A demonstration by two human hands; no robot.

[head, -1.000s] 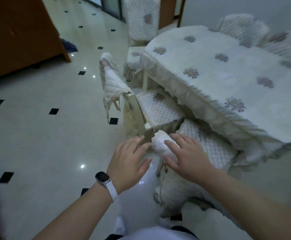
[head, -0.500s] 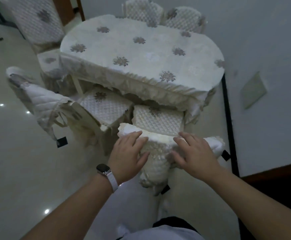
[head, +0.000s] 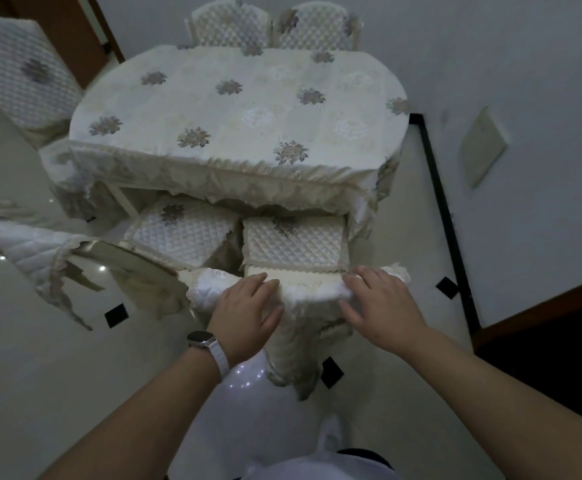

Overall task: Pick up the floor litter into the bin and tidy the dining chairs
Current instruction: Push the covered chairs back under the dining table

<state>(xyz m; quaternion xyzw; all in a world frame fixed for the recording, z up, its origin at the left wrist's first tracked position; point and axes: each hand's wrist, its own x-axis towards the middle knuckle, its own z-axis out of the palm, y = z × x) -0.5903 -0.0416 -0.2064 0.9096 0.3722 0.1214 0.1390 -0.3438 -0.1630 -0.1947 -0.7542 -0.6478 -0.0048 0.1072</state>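
Palms down on the chair (head: pixel 310 289) back, left hand (head: pixel 244 303) and right hand (head: pixel 383 306) apart, fingers straight-ish and slightly spread, seat partly under the table (head: pixel 241 109)

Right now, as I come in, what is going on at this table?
A person stands at the covered dining table. The left hand and the right hand both rest on top of the near chair's backrest. Its seat reaches the tablecloth's hem. The neighbouring chair on the left stands askew. No litter or bin shows.
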